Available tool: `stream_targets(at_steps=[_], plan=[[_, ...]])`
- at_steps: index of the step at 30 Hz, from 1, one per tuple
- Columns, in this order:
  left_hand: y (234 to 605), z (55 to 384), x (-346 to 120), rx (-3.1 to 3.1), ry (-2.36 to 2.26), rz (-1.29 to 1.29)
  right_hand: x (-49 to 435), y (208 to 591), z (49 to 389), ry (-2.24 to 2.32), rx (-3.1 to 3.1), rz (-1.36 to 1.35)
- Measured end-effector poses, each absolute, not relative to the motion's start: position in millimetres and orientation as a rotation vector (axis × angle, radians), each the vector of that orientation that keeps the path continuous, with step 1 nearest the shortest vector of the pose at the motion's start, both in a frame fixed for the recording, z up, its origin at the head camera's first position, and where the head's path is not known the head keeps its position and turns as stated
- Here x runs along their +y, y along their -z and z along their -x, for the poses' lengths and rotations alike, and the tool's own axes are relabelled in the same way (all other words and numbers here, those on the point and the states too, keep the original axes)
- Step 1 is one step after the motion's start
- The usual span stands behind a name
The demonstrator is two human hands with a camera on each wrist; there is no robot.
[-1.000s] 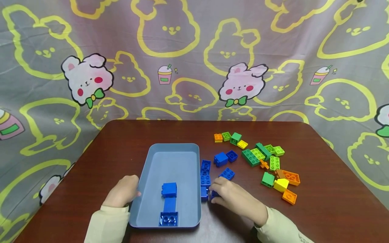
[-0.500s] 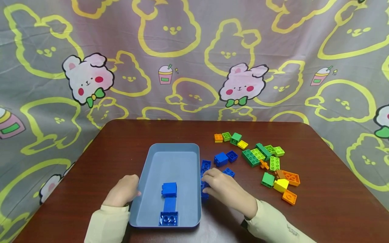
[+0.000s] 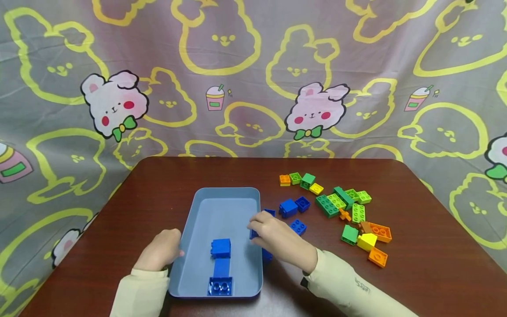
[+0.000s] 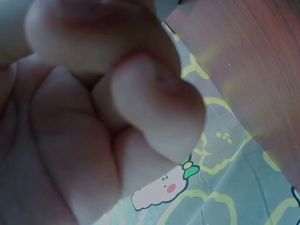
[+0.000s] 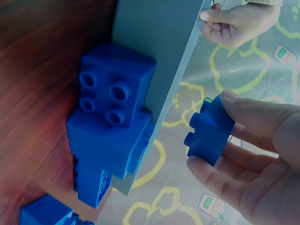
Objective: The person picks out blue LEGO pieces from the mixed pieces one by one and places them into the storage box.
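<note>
My right hand (image 3: 282, 240) pinches a studded blue building brick (image 5: 211, 133) between thumb and fingertips, over the right rim of the blue-grey tray (image 3: 225, 215). In the head view the fingers hide most of this brick. My left hand (image 3: 159, 250), fingers curled, grips the tray's left rim. In the tray's near half lie a blue block with side studs (image 3: 220, 248), a flat blue piece (image 3: 222, 267) and a hollow blue brick (image 3: 220, 287). Along the tray's right outer side are more blue bricks (image 5: 117, 84), partly covered by my right hand in the head view.
Right of the tray lie a blue block (image 3: 288, 208) and a studded blue brick (image 3: 298, 226). Farther right are several green bricks (image 3: 327, 205), yellow pieces (image 3: 366, 241) and orange bricks (image 3: 377, 257). A patterned cloth (image 3: 253, 79) hangs behind the brown table (image 3: 166, 180).
My right hand has moved left from the blue bricks beside the tray to over its right rim, bringing a blue brick with it. My left hand has stayed at the tray's left rim.
</note>
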State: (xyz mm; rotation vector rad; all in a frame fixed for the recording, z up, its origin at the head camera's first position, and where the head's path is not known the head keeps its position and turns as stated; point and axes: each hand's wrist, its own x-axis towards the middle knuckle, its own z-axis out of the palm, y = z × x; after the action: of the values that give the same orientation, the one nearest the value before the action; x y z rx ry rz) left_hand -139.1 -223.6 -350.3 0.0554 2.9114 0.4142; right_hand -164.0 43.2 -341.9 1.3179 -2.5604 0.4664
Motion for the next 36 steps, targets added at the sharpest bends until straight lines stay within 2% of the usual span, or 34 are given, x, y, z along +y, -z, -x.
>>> stream_targets(at_steps=[36], plan=[[349.5, 140.9, -223.9, 2.864, -0.421, -0.011, -20.9, 354.6, 194.4, -0.161, -2.572, -1.466]])
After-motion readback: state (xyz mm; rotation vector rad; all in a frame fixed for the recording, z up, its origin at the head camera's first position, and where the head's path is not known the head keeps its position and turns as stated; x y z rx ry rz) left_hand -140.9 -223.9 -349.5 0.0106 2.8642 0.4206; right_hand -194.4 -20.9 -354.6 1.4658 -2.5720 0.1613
